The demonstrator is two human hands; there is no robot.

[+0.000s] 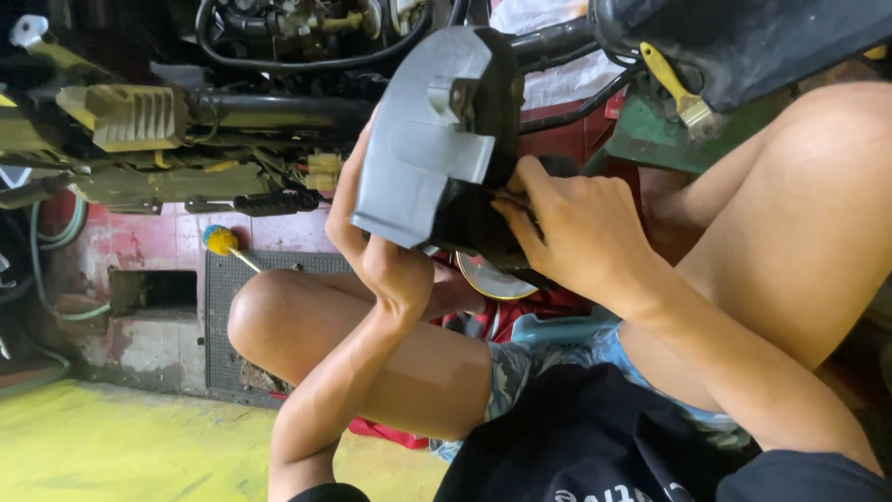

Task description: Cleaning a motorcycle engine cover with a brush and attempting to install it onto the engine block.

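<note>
Two hands of mine are on one part, seen from the head camera looking down over my bare knees. The part is a grey plastic cover [429, 139] with a black housing [474, 218] behind it, held up in front of a motorcycle frame [167, 139]. My left hand [376, 251] is curled around the cover's lower edge, thumb and fingers closed on it from underneath. My right hand [576, 232] rests on the black housing's right side, fingers bent and pressed against it; whether the fingertips pinch anything small I cannot tell. Just below the part sits a round pale dish [492, 279]. A yellow-handled brush [674, 88] lies on a green surface at upper right. A small brush with a yellow and blue head [223, 242] lies near my left knee.
</note>
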